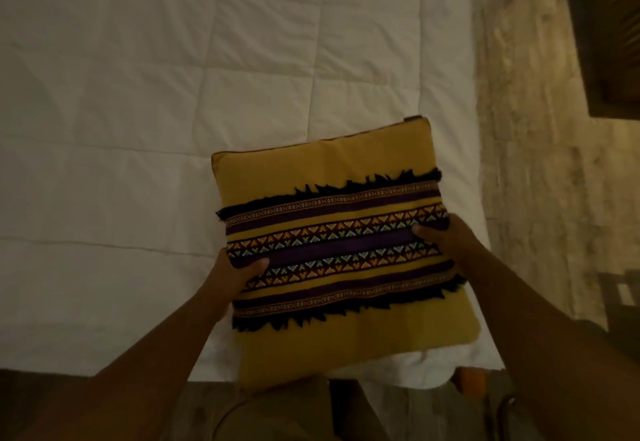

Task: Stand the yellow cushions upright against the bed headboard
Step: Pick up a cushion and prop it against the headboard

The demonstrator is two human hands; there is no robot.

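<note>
Bedding: white quilt [173, 94], twelve o'clock.
Cushion: yellow cushion [322, 170], probably soft, light.
Hands: left hand [232, 277], right hand [450, 239] grip its edges, nine and three.

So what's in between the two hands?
The yellow cushion, seen in the head view. The left grip holds one side edge, the right grip the other, thumbs on its front.

white quilt [138, 94] beyond the cushion [332, 170] lies open.
</note>
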